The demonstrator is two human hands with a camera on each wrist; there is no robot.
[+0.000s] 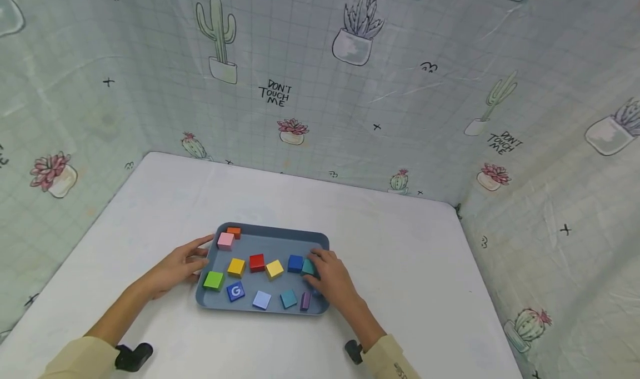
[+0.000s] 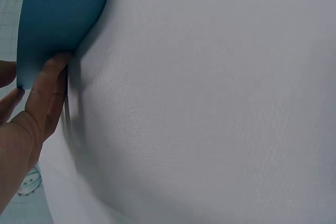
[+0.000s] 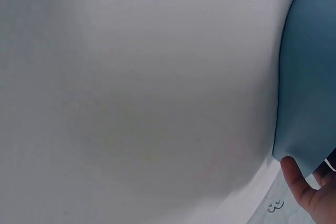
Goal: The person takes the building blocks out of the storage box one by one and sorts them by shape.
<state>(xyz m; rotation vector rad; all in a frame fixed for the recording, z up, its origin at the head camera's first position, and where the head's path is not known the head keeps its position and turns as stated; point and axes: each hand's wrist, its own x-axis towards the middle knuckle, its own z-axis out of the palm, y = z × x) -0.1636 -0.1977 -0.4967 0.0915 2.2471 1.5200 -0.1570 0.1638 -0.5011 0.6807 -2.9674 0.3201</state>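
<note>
A blue-grey tray [image 1: 275, 232] holding several small coloured blocks lies on the white table. My left hand [image 1: 175, 265] is at its left end, fingers fairly straight and touching the outer wall; the left wrist view shows the fingertips [image 2: 62, 59] against that wall. Over the tray's right end, my right hand [image 1: 332, 276] has thumb and fingers about a teal block [image 1: 308, 267], partly covering it. A blue block [image 1: 295, 263] sits just left of that one. Below are a second teal block [image 1: 288, 298] and a purple block [image 1: 305, 301].
Elsewhere in the tray are red [image 1: 257, 263], yellow [image 1: 236, 267], pale yellow [image 1: 274, 269], green [image 1: 214, 280], pink [image 1: 226, 241], orange [image 1: 234, 232] and light blue [image 1: 261, 299] blocks, plus a blue block marked G [image 1: 235, 291]. A cactus-print curtain [image 1: 320, 101] surrounds the table [image 1: 400, 245].
</note>
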